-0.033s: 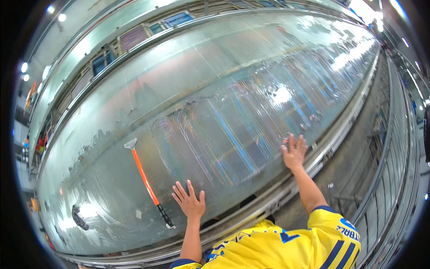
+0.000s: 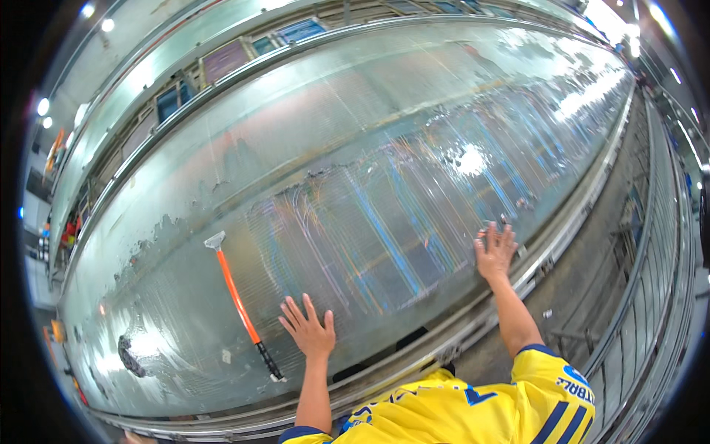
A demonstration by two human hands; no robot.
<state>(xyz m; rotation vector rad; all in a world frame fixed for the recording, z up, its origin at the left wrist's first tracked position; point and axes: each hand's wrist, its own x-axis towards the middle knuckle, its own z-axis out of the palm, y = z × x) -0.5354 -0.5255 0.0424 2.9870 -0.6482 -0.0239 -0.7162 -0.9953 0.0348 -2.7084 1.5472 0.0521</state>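
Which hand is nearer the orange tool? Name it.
The left hand: its spread fingers are a little to the right of the orange tool, while the right hand is much farther right.

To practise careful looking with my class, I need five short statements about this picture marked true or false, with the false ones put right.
1. The left hand is open, its fingers spread. True.
2. An orange-handled tool lies on the table, left of the left hand. True.
3. The right hand is gripping that tool. False: the right hand is open too, well apart from the tool.
4. The person wears a plain red shirt. False: the shirt is yellow with dark blue stripes on a sleeve.
5. Blue streaks show on the table. True.
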